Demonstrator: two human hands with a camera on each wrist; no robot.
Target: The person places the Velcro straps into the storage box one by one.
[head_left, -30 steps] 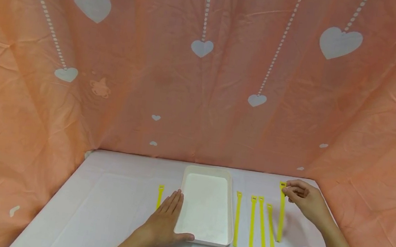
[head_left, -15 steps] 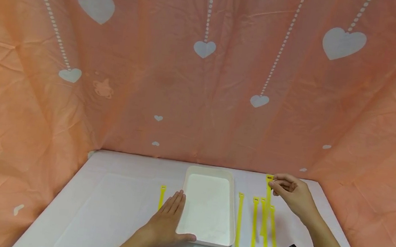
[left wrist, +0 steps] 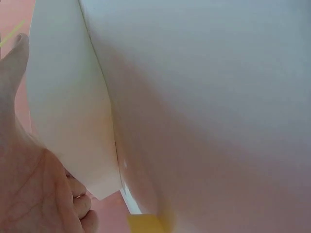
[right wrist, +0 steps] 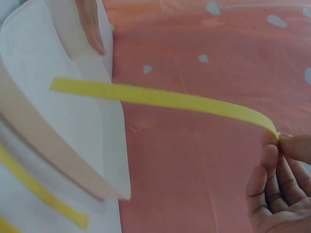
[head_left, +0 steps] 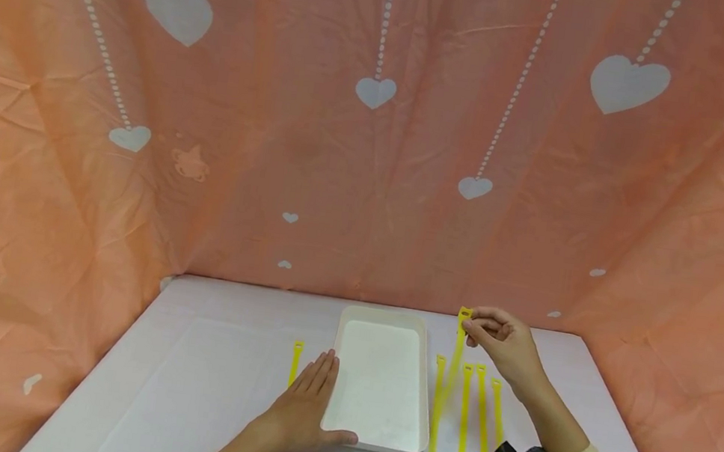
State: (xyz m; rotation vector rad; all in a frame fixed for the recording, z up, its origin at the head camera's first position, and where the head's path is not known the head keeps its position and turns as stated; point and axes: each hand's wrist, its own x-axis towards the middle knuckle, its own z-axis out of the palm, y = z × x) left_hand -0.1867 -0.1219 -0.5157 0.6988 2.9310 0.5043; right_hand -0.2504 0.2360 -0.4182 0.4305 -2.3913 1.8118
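Note:
My right hand [head_left: 503,349] pinches a yellow hook-and-loop cable tie [head_left: 458,351] near its slotted head, and the tail hangs down beside the tray's right edge. In the right wrist view, the pinched tie bends at the fingertips and its free end stretches across the view of the tray [right wrist: 43,48]. My left hand [head_left: 298,414] lies along the left side of the white tray [head_left: 384,379], fingers straight and thumb at the near left corner. The left wrist view has the palm [left wrist: 34,179] beside the tray wall [left wrist: 68,97].
Several more yellow ties, one of them the tie [head_left: 464,419], lie lengthwise right of the tray. Another tie [head_left: 296,361] is left of it, partly behind my left hand. A peach curtain [head_left: 365,204] with hearts encloses the white tabletop [head_left: 180,384] at the back and sides.
My right hand has carried the hanging tie leftward and slightly up, from right of the loose ties to near the tray's right edge. The left hand and tray stay in place.

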